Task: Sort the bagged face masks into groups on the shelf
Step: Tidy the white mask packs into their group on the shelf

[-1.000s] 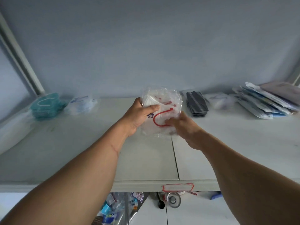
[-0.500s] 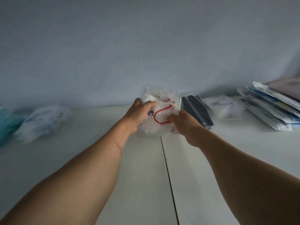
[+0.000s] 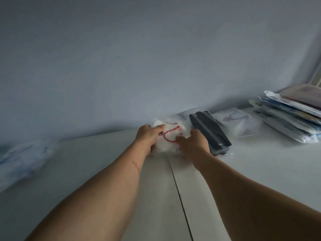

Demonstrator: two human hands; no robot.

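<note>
The dark mask pack (image 3: 210,132) serves as the landmark; all positions refer to it. Far to its left, at the frame edge, lies a blurred blue-and-white bag (image 3: 22,157) on the shelf (image 3: 104,171). Just left of the dark mask pack, the left hand (image 3: 147,134) grips the left edge of the white mask bag (image 3: 169,136), thumb curled over its top face. The bag holds a white mask with a red ear loop and sits low against the shelf surface, near the back wall, its right edge just beside the landmark. The right hand (image 3: 192,143) pinches the bag's lower right corner, between bag and landmark. Both hands are equally near. Judged step: set the bag down left of the landmark. To the landmark's right lie a clear bagged mask (image 3: 238,120) and, further right, a stack of flat packets (image 3: 288,115)
</note>
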